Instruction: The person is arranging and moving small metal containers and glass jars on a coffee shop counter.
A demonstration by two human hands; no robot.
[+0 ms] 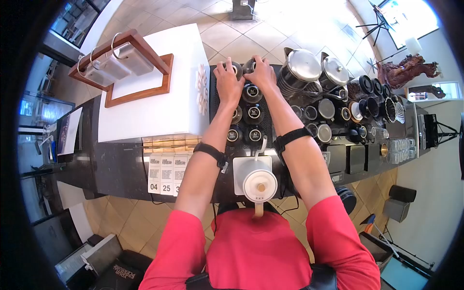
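Both arms reach to the far side of the dark counter. My left hand (229, 81) has its fingers wrapped round a black cup (237, 70). My right hand (261, 76) curls over another black cup (249, 65) just beside it. Nearer to me, more black cups stand in rows, among them a cup (252, 92) close to my right wrist, one (254, 113) behind it and one (254, 135) at the near end. Each shows a pale round logo on top. A black mat (268, 126) lies beneath them. My palms and forearms hide parts of the left row.
A white gooseneck kettle (260, 185) stands close to my body. To the left are a white box (191, 96), a wooden stand (137, 96) and numbered cards (166, 175). Metal-lidded canisters (303, 65), drippers (371, 107) and glasses (398, 155) crowd the right side.
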